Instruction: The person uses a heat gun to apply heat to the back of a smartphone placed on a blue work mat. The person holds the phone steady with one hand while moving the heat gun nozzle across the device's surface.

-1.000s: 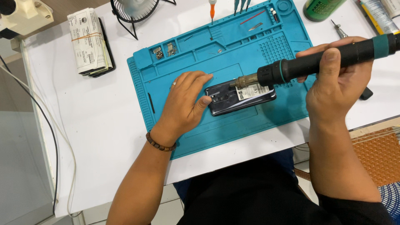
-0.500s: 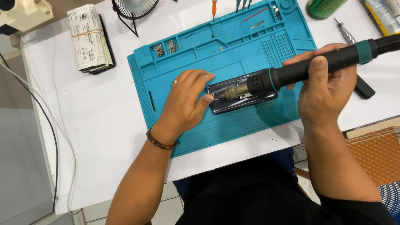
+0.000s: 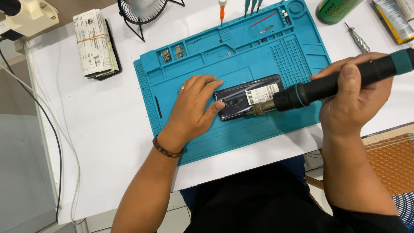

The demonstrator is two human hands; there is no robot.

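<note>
**Hot Tool Over a Dark Phone**

Here the left hand (image 3: pixel 192 110) lies flat with its fingers spread, pressing on one end of the dark phone (image 3: pixel 248 97) so it cannot slide. The phone rests face down in the middle of the blue work mat (image 3: pixel 207 142), which covers the white table (image 3: pixel 99 129) under it. The right hand (image 3: pixel 351 101) is wrapped tight around the black heat tool (image 3: pixel 327 84). Its metal tip points low at the phone's long edge, very near it, likely to warm that edge. A small fan (image 3: pixel 142 11) and a banded stack of papers (image 3: pixel 95 43) sit well apart.
</note>
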